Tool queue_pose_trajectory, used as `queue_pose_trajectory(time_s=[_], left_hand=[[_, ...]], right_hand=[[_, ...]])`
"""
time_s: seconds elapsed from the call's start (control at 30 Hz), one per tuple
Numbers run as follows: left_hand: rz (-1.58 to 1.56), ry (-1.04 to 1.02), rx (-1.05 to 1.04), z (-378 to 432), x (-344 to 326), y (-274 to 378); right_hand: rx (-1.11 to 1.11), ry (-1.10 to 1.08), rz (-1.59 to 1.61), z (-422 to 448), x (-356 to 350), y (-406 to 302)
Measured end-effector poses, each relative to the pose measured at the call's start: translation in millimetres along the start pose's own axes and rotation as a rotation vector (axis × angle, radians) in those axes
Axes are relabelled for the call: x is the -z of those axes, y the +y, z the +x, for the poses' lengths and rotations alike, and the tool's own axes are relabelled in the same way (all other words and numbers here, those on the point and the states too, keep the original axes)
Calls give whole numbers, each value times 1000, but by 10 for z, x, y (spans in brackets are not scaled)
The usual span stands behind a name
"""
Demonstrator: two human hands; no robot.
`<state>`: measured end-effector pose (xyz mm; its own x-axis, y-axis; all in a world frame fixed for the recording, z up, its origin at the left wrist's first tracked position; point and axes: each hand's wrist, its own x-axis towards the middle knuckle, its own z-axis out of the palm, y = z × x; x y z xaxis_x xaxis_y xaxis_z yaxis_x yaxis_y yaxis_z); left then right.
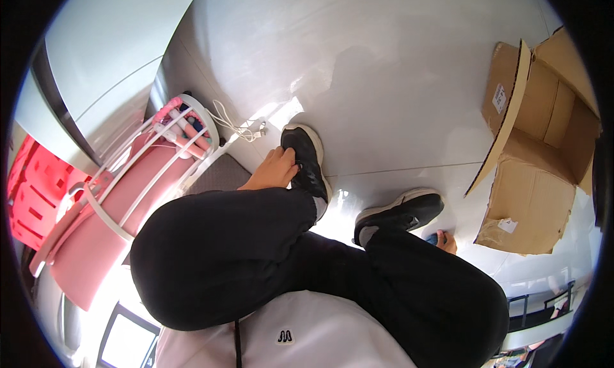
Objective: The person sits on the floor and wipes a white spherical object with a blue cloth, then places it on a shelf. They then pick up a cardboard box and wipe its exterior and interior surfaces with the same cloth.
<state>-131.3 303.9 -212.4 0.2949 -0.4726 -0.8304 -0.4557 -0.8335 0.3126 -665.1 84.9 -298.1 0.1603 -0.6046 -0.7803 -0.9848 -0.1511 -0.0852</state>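
Observation:
My left hand (276, 168) is at the side of a black shoe (305, 157) with a pale sole, its fingers bent against the shoe's upper; whether it grips anything there is hidden. Past my other shoe (407, 210), partly behind my knee in black trousers, my right hand (447, 242) has its fingers on a small dark blue object (433, 238) low by the floor. What that object is cannot be made out. A coiled white cable (235, 128) with plugs lies on the tiled floor ahead of my left hand.
An open cardboard box (527, 205) with raised flaps stands at the right. On the left are a white-barred rolling rack (213, 128) with pink items, a red plastic basket (38, 190) and a pale cabinet panel (110, 46). A lit screen (127, 341) shows at lower left.

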Motion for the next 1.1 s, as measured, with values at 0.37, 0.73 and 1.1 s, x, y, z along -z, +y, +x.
queue_pose_trajectory(time_s=[0.37, 0.73, 1.1], left_hand=[[-70, 74, 84, 83, -195, 37], [-1056, 614, 1324, 119, 209, -1319], [-1188, 634, 915, 462, -207, -1999]], right_hand=[[26, 7, 133, 127, 176, -189], [-66, -228, -14, -490, 424, -236], [-185, -353, 77, -2105, 941, -76]])
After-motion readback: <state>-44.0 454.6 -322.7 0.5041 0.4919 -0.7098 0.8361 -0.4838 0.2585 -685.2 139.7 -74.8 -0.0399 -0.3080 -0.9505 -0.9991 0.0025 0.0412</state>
